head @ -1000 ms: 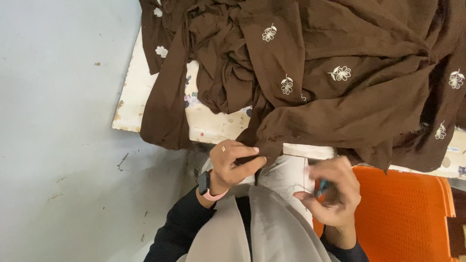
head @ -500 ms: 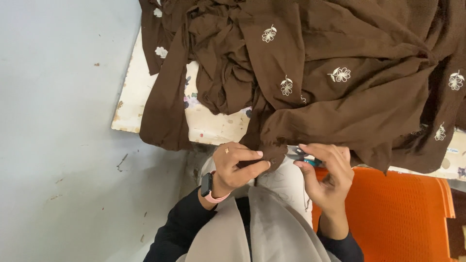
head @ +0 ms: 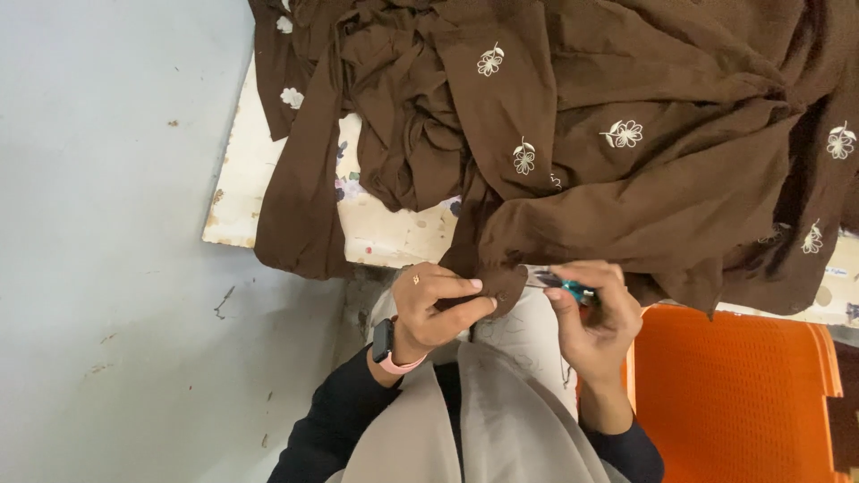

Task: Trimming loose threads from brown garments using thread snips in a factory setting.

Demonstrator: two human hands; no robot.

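Brown cloth (head: 573, 152) with small white stitched flowers (head: 624, 134), heaped in big folds over a pale, worn table (head: 234, 192). One long piece hanging off the table's near edge on the left. Lowest corner of the cloth drooping down to the two hands, right at the middle of the head view.

Left hand (head: 434, 304) closed tight on that corner, thumb and fingers pinching the brown edge. Small ring on one finger. Dark watch with a pink strap (head: 386, 347) on the wrist, black sleeve (head: 335, 425) below.

Right hand (head: 595, 317) just beside it, curled around a small snipping tool with a blue-green handle (head: 573, 288). Shiny tip of the tool pointing left at the pinched edge, very near or touching it; too small to be sure which. Both hands close together, only a little gap between them.

Grey-beige cloth (head: 465, 429) draped down the person's front, under the hands. Orange plastic seat (head: 729, 394) with tiny holes at the lower right, just beside the right arm. Pale blue-grey floor (head: 107, 268) with a few dark marks filling the left side.
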